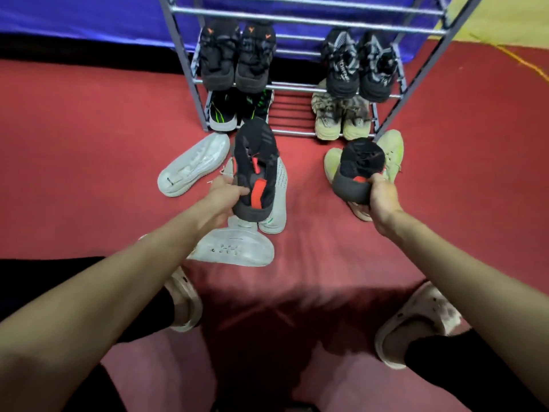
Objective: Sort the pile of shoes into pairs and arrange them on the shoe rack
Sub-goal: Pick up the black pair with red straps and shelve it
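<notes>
Each grip is closed on the heel of 1 black-and-red sneaker, left hand (227,195) on one (256,162), right hand (381,197) on the other (358,169); both toes point away toward the shoe rack (292,89) just beyond, its free middle gap nearer the left grip.

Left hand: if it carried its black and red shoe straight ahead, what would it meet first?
Probably the shoe rack's bottom front rail, beside the black and green pair. The left hand points there; depth is unclear.
</notes>
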Tool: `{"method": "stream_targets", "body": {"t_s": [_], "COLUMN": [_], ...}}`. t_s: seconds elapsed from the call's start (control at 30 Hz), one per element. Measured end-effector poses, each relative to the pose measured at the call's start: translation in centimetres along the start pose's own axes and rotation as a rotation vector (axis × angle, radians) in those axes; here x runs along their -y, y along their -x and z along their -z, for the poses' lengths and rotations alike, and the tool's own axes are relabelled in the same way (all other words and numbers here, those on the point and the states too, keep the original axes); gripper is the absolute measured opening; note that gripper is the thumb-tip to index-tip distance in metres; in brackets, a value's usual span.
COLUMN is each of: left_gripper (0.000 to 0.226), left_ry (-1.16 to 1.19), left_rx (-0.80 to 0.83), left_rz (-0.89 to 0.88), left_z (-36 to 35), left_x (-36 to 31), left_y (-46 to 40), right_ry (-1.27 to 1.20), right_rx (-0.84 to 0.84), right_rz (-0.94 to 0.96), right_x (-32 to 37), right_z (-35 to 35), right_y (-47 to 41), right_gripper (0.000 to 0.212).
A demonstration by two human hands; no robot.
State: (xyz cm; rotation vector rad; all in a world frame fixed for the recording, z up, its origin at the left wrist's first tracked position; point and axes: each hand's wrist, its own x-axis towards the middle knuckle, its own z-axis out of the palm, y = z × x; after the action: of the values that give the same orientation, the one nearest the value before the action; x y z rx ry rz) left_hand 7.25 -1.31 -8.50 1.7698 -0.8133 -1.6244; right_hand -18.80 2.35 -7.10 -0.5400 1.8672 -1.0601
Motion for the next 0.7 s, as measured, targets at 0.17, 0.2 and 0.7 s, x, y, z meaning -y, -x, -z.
{"method": "stream_targets", "body": {"t_s": [0.17, 0.2, 0.7], "left_gripper": [0.022, 0.023, 0.022], "left_ry": [0.009, 0.010, 0.107], "left_rx": [0.238, 0.279, 0.297], "left_rz": [-0.157, -0.189, -0.307], "left_z": [-0.2, -0.5, -8.8], "left_x": [-6.1, -7.4, -19.5], "left_y": [4.1, 5.0, 5.6], "right_ry": [-0.008, -0.029, -0.253], "right_rx": [-0.018, -0.020, -0.019], "right_rz": [0.261, 0.274, 0.346], "right_x": [5.1, 6.1, 16.2], "right_z": [2.6, 3.1, 4.9], "right_y": [1.8, 1.9, -4.3], "right_gripper": [0.013, 0.010, 0.010]}}
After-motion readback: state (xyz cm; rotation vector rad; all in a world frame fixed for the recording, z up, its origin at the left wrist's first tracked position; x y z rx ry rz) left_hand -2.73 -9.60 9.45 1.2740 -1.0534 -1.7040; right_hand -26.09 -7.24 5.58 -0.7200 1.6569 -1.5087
